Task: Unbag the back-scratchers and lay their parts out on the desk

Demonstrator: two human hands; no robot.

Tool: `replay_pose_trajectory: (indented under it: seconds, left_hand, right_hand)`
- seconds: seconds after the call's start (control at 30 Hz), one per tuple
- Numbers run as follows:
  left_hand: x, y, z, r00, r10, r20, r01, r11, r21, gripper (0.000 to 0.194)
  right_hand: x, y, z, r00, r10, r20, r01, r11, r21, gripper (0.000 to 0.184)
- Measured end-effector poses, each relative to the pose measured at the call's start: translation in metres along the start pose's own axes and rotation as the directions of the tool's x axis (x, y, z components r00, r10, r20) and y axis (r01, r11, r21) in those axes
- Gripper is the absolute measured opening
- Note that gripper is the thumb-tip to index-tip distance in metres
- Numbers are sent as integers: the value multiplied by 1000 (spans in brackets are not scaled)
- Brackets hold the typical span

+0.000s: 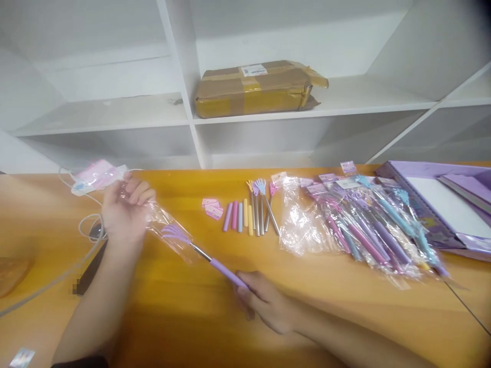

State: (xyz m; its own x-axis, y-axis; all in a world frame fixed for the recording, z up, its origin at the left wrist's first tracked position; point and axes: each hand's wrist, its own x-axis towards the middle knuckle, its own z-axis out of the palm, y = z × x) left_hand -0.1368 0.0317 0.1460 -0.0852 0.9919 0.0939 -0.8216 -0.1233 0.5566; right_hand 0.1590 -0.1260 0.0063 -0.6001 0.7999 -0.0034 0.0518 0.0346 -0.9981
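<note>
Left hand [125,207] pinches the clear bag [169,230] near the table's [184,312] left edge so it stays put | right hand [264,301] grips the purple scratcher's [209,258] handle, half out | more bagged ones [364,225] wait by the right edge.

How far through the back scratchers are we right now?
Done: a few unwrapped scratchers lie bare mid-table, with small header cards beside them. In hand: the left hand grips a clear sleeve while the right hand holds the handle of the purple scratcher, its claw end inside the sleeve. Left: a larger pile of bagged scratchers on the right.
</note>
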Motion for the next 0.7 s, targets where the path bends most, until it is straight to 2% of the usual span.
replay_pose_trajectory:
  seconds: [0.13, 0.2, 0.3, 0.37, 0.43, 0.5, 0.57, 0.7]
  left_hand:
    - [8, 12, -7, 998, 3, -57, -7, 999, -54, 23]
    - [11, 16, -10, 998, 3, -64, -6, 999, -48, 26]
    - [17, 16, -18, 998, 24, -57, -26, 999, -28, 30]
    - [21, 13, -24, 997, 12, -79, -14, 1000, -24, 32]
    - [24, 9, -29, 993, -23, -115, 21, 1000, -23, 35]
    - [27, 7, -33, 989, -57, -138, 56, 998, -11, 37]
    - [30, 14, -34, 985, -94, -145, 98, 995, 19, 39]
    - [37, 45, -29, 987, -138, -79, 150, 975, 165, 47]
  right_hand:
    - [-1, 8, 0, 991, -127, -50, 132, 986, 103, 51]
    - [-2, 14, 0, 978, -169, -122, 182, 978, 104, 54]
    - [-3, 23, -7, 905, -262, -334, 284, 959, 17, 61]
    - [-3, 25, -19, 857, -322, -402, 333, 942, -43, 62]
    - [-1, 22, -33, 869, -363, -336, 358, 930, -79, 60]
    - [1, 19, -47, 898, -397, -188, 370, 914, -165, 53]
    - [3, 16, -56, 909, -417, -26, 387, 865, -318, 40]
    - [8, 18, -55, 891, -400, 215, 437, 627, -645, 18]
